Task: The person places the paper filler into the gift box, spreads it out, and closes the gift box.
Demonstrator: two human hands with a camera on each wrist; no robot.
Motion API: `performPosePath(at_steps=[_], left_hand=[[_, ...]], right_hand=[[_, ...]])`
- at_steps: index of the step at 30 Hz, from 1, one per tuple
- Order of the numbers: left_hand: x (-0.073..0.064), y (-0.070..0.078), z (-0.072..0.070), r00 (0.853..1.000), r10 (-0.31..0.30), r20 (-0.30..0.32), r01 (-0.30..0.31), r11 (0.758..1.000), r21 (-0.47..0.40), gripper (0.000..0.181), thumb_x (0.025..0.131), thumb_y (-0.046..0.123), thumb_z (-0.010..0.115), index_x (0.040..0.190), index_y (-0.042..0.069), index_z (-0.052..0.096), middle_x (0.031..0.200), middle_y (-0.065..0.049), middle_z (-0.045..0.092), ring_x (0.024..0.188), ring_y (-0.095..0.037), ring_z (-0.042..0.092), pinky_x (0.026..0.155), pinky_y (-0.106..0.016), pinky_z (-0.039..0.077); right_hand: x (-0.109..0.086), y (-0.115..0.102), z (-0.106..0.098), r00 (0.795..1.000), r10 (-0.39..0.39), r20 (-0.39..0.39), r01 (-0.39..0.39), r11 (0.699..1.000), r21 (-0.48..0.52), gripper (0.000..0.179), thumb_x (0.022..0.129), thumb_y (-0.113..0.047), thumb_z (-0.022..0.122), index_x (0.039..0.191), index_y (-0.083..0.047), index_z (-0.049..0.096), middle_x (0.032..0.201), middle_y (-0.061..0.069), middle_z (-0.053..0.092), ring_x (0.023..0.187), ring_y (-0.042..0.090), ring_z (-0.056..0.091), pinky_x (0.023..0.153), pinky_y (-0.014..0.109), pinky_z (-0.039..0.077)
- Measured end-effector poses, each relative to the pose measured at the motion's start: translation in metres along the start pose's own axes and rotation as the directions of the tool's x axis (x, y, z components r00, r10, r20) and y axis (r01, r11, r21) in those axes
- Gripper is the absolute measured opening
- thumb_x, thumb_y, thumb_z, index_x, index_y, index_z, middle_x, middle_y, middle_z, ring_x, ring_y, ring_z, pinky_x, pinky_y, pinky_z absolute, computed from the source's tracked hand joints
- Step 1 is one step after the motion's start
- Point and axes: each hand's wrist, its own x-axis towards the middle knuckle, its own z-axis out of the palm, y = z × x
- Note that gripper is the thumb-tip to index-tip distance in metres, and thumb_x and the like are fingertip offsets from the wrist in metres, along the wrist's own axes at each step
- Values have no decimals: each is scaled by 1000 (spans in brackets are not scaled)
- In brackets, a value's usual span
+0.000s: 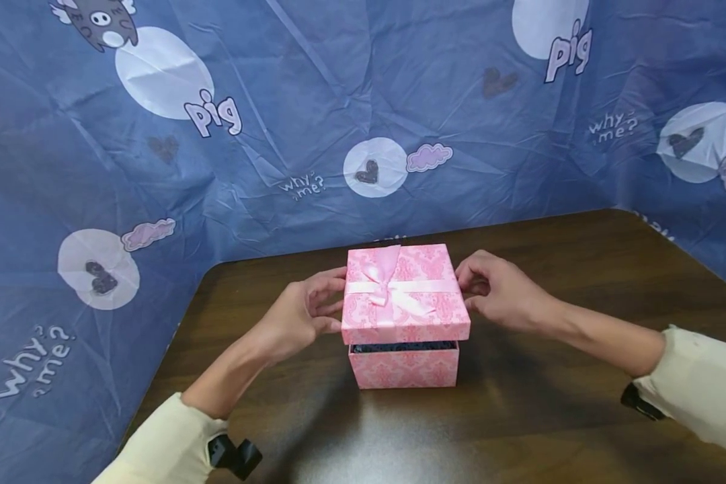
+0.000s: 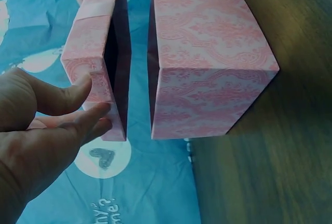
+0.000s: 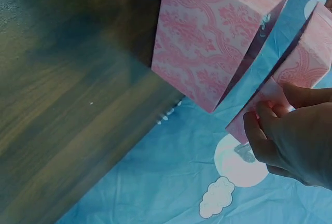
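A pink patterned gift box lid (image 1: 423, 306), tied with a pale pink ribbon bow (image 1: 387, 289), is raised a little above its matching box base (image 1: 405, 368). My left hand (image 1: 299, 312) holds the lid by its left side, thumb and fingertips against the rim. On the opposite side, my right hand (image 1: 505, 289) grips the rim with bent fingers. Both wrist views show a gap between the lid (image 2: 85, 79) and the base (image 3: 207, 37). Through the gap in the head view, something dark shows inside the base; what it is cannot be made out.
The base stands on a dark brown wooden table (image 1: 266, 430). Behind and beside the table hangs a blue cloth (image 1: 266, 87) printed with pigs, hearts and clouds. Black straps (image 1: 232, 456) show at the cuffs of the cream sleeves (image 1: 163, 444).
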Motion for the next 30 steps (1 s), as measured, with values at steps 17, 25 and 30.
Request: performPosePath(at_steps=[17,25,30], left_hand=[[-2,-22,11,1000,-15,16,14,996,92,51,73,-34,51,119,-15,54,150,-22,31,119,-43,52,89,-36,49],[-1,-33,15,999,-29,16,26,989,142,58,70,-36,50,122,-12,54,150,-20,32,117,-42,54,89,-38,49],[0,-39,17,999,-42,13,40,987,154,59,68,-37,51,122,-12,55,150,-19,32,117,-42,55,88,-37,49]], right_hand=[[-3,15,15,1000,-7,-7,7,997,-74,26,68,24,61,76,0,55,92,11,52,88,25,60,80,33,54],[-5,22,22,1000,2,-8,-3,993,-121,27,66,21,64,74,-2,54,90,9,51,88,23,59,83,40,53],[-7,28,27,1000,-3,-1,3,987,-161,28,66,19,66,73,-4,53,89,7,50,83,20,55,76,35,51]])
